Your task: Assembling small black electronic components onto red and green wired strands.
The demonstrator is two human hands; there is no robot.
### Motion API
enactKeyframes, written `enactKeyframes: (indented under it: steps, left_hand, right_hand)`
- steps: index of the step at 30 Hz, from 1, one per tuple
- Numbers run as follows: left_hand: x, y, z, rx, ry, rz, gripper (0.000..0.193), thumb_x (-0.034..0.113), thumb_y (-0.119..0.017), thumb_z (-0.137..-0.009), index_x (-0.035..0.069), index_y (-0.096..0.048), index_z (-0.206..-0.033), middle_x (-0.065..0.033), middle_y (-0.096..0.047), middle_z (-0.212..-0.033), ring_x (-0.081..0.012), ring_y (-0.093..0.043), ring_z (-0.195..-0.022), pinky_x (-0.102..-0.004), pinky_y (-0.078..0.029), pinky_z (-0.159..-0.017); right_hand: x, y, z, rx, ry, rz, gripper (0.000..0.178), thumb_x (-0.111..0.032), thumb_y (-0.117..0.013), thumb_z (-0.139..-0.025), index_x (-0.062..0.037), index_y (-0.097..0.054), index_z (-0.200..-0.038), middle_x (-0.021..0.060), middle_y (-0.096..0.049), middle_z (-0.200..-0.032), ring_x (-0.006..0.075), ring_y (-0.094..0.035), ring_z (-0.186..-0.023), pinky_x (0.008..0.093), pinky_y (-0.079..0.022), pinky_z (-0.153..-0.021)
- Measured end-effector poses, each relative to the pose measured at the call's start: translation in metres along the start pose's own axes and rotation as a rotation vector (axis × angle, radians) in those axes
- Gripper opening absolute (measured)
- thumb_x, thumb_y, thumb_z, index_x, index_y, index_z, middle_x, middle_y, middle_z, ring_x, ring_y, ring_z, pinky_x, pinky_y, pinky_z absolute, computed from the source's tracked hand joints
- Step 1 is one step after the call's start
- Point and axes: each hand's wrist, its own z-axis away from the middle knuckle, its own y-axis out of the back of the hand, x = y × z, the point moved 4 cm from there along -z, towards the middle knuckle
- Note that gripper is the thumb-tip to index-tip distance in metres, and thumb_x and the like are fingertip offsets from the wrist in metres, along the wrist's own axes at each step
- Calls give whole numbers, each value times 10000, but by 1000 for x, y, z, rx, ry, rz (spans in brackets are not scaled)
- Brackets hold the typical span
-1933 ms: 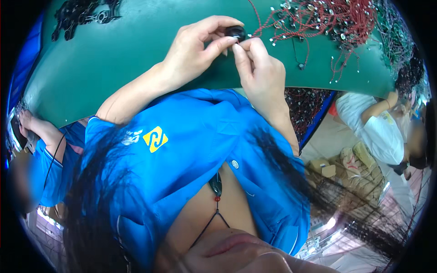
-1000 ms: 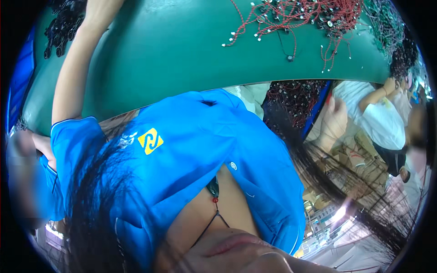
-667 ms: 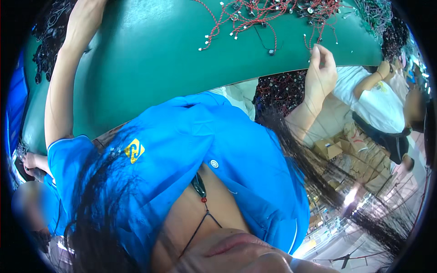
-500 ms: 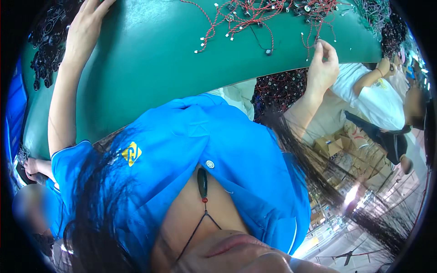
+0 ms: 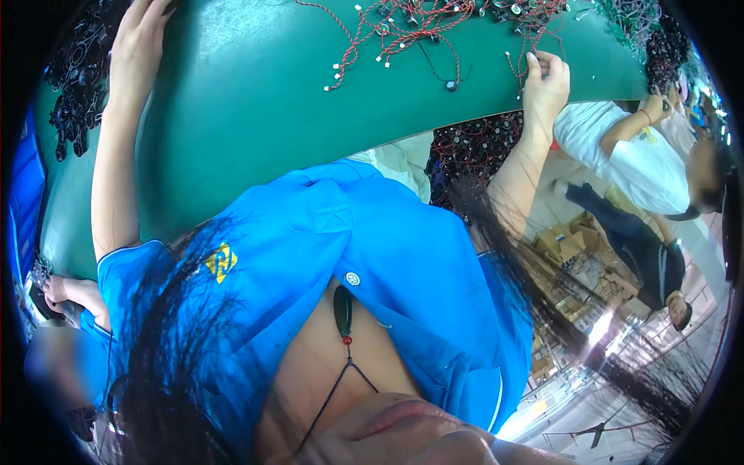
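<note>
My left hand [image 5: 138,58] reaches over the far left of the green table, beside a heap of black coiled cables [image 5: 77,54]. Its fingers stretch out, and some tips are cut off by the upper edge. At the far right, my right hand [image 5: 547,87] pinches thumb and fingers together at a strand of red twisted wire, beside a pile of red twisted wires [image 5: 422,19] with white connectors and small round parts. One small round black part [image 5: 451,86] on a wire lies apart, left of my right hand.
The green table [image 5: 256,101] spans the far side. A bin of dark round parts and red wires [image 5: 473,151] sits below its near edge. Green and grey wires [image 5: 628,27] lie far right. Co-workers work at both sides: a white shirt [image 5: 620,155] right, an arm [image 5: 77,291] left. Cardboard boxes [image 5: 562,242] stand right.
My right hand has shifted slightly up and left, still at the red wires. My left hand has moved a little, its fingers less spread. On the right, a person in dark clothes has moved.
</note>
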Motion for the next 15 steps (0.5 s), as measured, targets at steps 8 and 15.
enactKeyframes:
  steps: [8,15]
  left_hand:
    - [-28,41,-6,231,474,106,274,142,-517,-962,156,-629,-1212,25,-671,-870,-15,-537,-714,-183,-457,-682]
    - [48,6,-1,-81,343,989,250,98,-513,-960,12,-612,-1172,-58,-648,-960,-81,-580,-791,-209,-458,-713]
  right_hand:
    - [-25,64,-26,461,-70,-339,195,-162,-686,-848,17,-635,-908,105,-655,-849,154,-606,-736,268,-489,-664]
    - [-73,106,-52,734,458,-483,258,-72,-719,-807,13,-476,-800,151,-651,-876,201,-610,-791,299,-513,-687]
